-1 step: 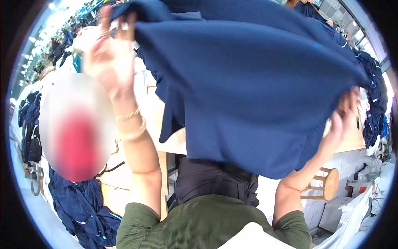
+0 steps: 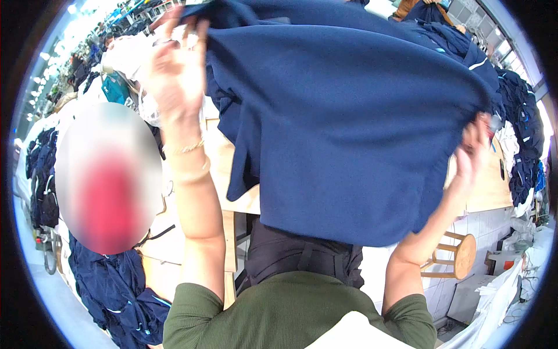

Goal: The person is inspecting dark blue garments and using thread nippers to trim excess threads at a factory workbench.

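A large navy cloth (image 2: 349,128) is spread in the air between my raised hands, over the table. Whether it is a whole garment I cannot tell. My left hand (image 2: 177,75) is at its upper left edge; the fingers are smeared by motion, with the cloth at the thumb side. On the right, my right hand (image 2: 474,148) has its fingers closed on the cloth's side edge. The lower hem hangs in front of my dark trousers (image 2: 290,250), and a loose flap droops at the left. The cloth's far edge runs out of the picture.
Under the cloth is a pale wooden table (image 2: 485,189). Piles of dark blue garments lie at the right (image 2: 520,122) and lower left (image 2: 116,291). A wooden stool (image 2: 462,256) stands at the lower right. Another person's hand (image 2: 461,28) shows at the far right, beside dark cloth.
My left hand has shifted right, and my right hand slightly left and up. The cloth between them has moved with them and bulges less toward the right.
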`<state>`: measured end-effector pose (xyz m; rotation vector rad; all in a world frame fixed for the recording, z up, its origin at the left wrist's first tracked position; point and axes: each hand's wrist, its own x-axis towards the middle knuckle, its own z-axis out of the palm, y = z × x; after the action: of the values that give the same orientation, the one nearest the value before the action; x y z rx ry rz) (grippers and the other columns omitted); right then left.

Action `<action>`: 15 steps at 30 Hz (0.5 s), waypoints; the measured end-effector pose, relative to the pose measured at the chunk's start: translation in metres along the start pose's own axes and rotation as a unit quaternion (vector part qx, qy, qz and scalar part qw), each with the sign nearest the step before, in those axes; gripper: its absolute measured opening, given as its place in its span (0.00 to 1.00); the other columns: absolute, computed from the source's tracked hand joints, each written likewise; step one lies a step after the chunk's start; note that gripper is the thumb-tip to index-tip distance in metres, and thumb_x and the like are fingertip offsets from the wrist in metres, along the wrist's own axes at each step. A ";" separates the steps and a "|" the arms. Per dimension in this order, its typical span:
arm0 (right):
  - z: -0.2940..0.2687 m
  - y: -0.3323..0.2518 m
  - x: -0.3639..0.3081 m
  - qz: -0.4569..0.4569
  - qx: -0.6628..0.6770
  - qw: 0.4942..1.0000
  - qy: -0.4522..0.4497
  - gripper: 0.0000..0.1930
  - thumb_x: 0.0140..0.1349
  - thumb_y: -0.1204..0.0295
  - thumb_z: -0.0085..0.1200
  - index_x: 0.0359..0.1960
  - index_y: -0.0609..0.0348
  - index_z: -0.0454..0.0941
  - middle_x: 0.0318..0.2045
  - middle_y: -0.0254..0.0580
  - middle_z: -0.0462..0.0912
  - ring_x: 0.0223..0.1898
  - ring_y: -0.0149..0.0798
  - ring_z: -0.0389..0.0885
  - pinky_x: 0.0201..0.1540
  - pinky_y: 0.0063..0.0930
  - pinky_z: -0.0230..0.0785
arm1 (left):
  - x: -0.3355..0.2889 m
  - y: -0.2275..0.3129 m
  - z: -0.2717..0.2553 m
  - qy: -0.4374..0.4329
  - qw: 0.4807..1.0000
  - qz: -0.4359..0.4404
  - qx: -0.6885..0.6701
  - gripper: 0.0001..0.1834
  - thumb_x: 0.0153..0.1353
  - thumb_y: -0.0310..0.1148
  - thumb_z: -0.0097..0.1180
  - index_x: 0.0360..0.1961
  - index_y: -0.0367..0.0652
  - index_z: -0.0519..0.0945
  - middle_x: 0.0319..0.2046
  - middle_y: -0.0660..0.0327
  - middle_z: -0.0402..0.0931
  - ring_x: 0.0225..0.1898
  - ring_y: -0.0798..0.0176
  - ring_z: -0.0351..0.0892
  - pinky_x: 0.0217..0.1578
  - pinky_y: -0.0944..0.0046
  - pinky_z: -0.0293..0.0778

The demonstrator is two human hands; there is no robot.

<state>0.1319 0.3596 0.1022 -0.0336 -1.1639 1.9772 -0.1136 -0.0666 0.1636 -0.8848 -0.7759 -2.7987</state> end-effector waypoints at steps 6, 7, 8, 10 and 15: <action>-0.009 0.078 -0.057 0.021 -0.299 0.948 0.104 0.06 0.68 0.71 0.51 0.36 0.60 0.76 0.17 0.26 0.64 0.18 0.20 0.56 0.27 0.15 0.55 | -0.071 -0.063 -0.102 -0.135 0.865 -0.157 0.458 0.18 0.62 0.24 0.50 0.54 0.36 0.79 0.57 0.58 0.74 0.61 0.63 0.70 0.62 0.66 0.61; -0.007 0.067 -0.076 0.038 -0.222 0.974 0.016 0.06 0.69 0.70 0.51 0.36 0.59 0.76 0.16 0.26 0.64 0.18 0.21 0.58 0.32 0.16 0.60 | -0.096 -0.056 -0.100 -0.114 0.844 -0.244 0.464 0.14 0.64 0.25 0.52 0.51 0.35 0.80 0.52 0.61 0.78 0.55 0.66 0.75 0.59 0.68 0.65; 0.020 0.058 -0.097 0.016 -0.047 0.997 -0.053 0.08 0.70 0.68 0.50 0.33 0.56 0.73 0.11 0.24 0.58 0.17 0.23 0.59 0.52 0.33 0.66 | -0.119 -0.049 -0.109 -0.111 0.822 -0.307 0.466 0.11 0.66 0.26 0.52 0.47 0.35 0.80 0.47 0.62 0.79 0.50 0.71 0.76 0.54 0.70 0.68; 0.051 0.032 -0.120 0.003 0.177 0.947 -0.269 0.16 0.69 0.67 0.52 0.20 0.53 0.75 0.07 0.24 0.60 0.14 0.28 0.64 0.71 0.61 0.37 | -0.149 -0.026 -0.086 -0.071 0.823 -0.371 0.424 0.11 0.68 0.30 0.49 0.43 0.33 0.80 0.44 0.60 0.78 0.46 0.71 0.75 0.47 0.71 0.68; 0.163 0.004 -0.132 0.034 0.454 0.748 -0.482 0.09 0.56 0.81 0.52 0.23 0.76 0.81 0.11 0.48 0.74 0.11 0.28 0.66 0.30 0.38 0.81 | -0.190 0.031 0.041 -0.138 0.939 -0.293 0.114 0.49 0.59 0.75 0.36 0.54 0.36 0.78 0.60 0.43 0.64 0.71 0.33 0.40 0.54 0.27 0.60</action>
<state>0.1512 0.1551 0.1446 1.6306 -0.5643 2.4715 0.0714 -0.0829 0.0991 -1.1761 -1.6111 -2.9848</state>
